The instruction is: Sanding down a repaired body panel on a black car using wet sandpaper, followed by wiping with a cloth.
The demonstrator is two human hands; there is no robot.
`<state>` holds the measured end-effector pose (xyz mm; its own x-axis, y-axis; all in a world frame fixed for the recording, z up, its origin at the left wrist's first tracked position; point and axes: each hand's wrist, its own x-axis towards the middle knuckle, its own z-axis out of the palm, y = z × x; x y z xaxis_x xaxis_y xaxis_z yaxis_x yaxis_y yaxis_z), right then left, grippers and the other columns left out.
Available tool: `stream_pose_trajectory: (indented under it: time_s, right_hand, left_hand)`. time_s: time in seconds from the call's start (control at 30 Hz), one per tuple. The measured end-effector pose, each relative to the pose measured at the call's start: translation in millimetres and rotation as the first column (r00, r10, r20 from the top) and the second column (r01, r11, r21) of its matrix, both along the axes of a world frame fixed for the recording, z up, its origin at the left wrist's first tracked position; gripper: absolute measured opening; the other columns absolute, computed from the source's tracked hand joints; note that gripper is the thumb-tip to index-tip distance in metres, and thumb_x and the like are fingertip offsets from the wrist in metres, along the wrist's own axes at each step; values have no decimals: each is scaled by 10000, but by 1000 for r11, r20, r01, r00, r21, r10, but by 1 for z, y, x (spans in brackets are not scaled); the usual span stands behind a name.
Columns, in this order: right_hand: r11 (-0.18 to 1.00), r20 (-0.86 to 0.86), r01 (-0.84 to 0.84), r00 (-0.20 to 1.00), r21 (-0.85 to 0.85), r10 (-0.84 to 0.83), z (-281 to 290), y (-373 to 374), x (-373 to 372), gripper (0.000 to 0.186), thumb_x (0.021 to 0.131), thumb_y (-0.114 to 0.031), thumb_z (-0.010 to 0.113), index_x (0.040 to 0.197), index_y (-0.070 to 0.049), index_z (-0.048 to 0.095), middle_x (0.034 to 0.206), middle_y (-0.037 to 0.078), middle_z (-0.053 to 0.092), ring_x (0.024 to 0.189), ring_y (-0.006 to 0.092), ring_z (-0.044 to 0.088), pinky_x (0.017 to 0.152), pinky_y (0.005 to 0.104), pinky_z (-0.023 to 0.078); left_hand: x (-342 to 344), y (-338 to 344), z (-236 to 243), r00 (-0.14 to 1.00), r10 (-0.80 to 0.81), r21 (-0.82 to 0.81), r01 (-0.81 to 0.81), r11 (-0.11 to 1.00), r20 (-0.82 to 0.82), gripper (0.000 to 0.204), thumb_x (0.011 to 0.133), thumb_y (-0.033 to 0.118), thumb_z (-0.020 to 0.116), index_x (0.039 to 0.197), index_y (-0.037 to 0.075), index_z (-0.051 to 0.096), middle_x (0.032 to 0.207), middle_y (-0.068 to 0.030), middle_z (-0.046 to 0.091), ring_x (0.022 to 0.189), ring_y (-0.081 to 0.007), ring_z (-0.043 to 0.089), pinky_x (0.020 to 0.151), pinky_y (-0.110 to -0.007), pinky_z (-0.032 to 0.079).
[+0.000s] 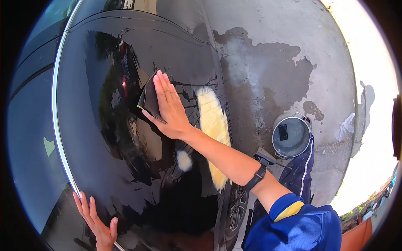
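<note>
My right hand [171,115] lies flat, fingers together, over a dark sheet of sandpaper [149,99], holding it against the wet black car panel [75,113]. The sheet's edge shows between thumb and fingers; the rest is hidden under the palm. Below my right forearm, a long pale yellow patch [212,119] runs along the panel's edge by the wheel. A smaller whitish patch [184,161] sits left of it. At the lower left, my left hand [99,226] rests with fingers apart at the chrome trim [54,92], holding nothing.
A metal bucket [274,140] of water stands on the concrete [326,75] at right, a dark rectangular piece inside it. My dark-trousered leg [298,173] is just below it. The car wheel [237,207] is under the panel edge. A crumpled clear plastic piece [345,126] lies farther right.
</note>
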<state>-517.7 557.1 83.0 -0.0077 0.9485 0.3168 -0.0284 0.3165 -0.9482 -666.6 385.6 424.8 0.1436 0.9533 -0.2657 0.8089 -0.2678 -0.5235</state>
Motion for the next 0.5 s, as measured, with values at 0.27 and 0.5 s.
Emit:
stream_pose_trajectory:
  time_s: [0.27, 0.5]
  right_hand:
    - [980, -34, -22, 999, -196, 15, -48, 6, 14, 909, 961, -412, 597, 1578, 53, 118, 1645, 266, 140, 1543, 409, 119, 1245, 464, 121]
    - [994, -70, -63, 996, -87, 57, -41, -52, -1, 893, 948, -272, 627, 1602, -1, 83, 1667, 221, 111, 1553, 386, 95, 1239, 488, 115]
  left_hand:
    - [-5, 2, -12, 994, 0, -40, 4, 999, 106, 777, 965, 532, 560, 1524, 37, 346, 1590, -255, 283, 1461, -566, 204, 1155, -662, 221]
    - [2, -1, 4, 989, -3, -27, 7, 1000, 147, 792, 942, 533, 600, 1502, 22, 371, 1573, -271, 304, 1451, -573, 223, 1150, -644, 256]
